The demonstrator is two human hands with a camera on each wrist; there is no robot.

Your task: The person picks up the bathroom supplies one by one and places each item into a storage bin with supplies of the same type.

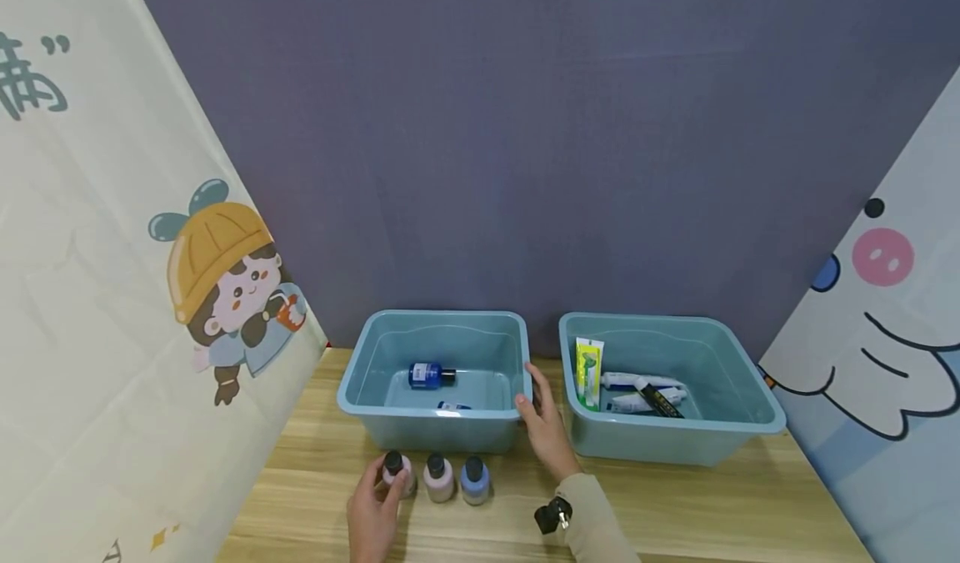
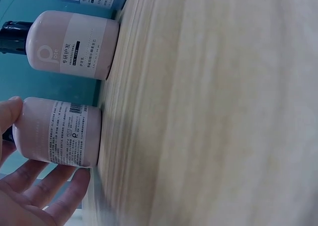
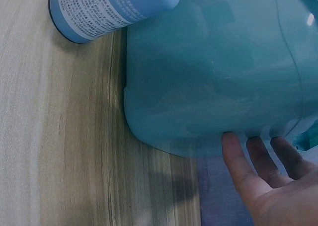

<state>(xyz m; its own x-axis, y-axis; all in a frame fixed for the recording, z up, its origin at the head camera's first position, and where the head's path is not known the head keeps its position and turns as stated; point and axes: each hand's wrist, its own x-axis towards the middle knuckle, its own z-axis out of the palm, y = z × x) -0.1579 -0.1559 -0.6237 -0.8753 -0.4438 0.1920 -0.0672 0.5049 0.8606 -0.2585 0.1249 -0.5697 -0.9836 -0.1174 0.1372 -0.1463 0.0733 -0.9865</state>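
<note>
Three small bottles stand in a row on the wooden table before the left teal bin (image 1: pixel 435 434). My left hand (image 1: pixel 373 509) (image 2: pixel 35 201) holds the leftmost pink bottle (image 1: pixel 403 475) (image 2: pixel 57 131), thumb on one side and fingers on the other; the bottle stands on the table. Beside it are a second pink bottle (image 1: pixel 438 480) (image 2: pixel 69 44) and a light blue bottle (image 1: pixel 475 481) (image 3: pixel 109 10). My right hand (image 1: pixel 543 429) (image 3: pixel 263 186) rests with straight fingers against the right wall of that bin (image 3: pixel 223 77). A dark blue bottle (image 1: pixel 429 374) lies inside it.
A second teal bin (image 1: pixel 675 448) stands to the right with a green tube (image 1: pixel 588 371) and several other tubes (image 1: pixel 641 389). A purple wall rises just behind both bins. Printed banners close in the left and right sides. Bare wooden tabletop (image 1: pixel 712 505) runs along the front.
</note>
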